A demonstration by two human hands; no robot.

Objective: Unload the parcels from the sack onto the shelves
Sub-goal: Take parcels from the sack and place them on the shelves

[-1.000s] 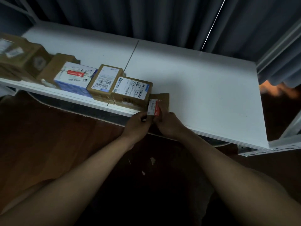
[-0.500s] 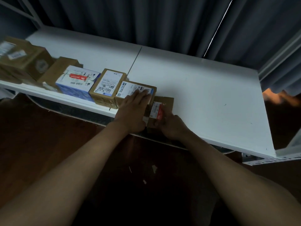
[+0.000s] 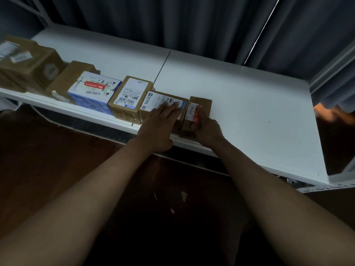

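A broad white shelf board [image 3: 240, 112], made of two panels that meet at a seam, runs across a dim room in front of dark grey pleated curtains [image 3: 172, 22]. A pale metal rack frame [image 3: 326, 186] edges the shelf at the right, and below it lies a dark brown floor [image 3: 48, 150] with a few pale scraps on it.

Parcels stand in a row along the shelf's front edge: a large brown carton [image 3: 26, 64] at the far left, a plain brown box [image 3: 71, 77] beside it, a white and blue box with a red label [image 3: 92, 93], then a brown cardboard box with a white barcode label [image 3: 130, 98].

The left hand [image 3: 159, 125] lies flat, fingers straight and together, pressing on top of the brown parcel with a white shipping label [image 3: 163, 101]. Just beside that parcel, touching it, stands a small brown cardboard parcel with a red and white label [image 3: 199, 104] at the shelf's front edge. The right hand [image 3: 207, 131] grips this small parcel at its near end, fingers curled round it.
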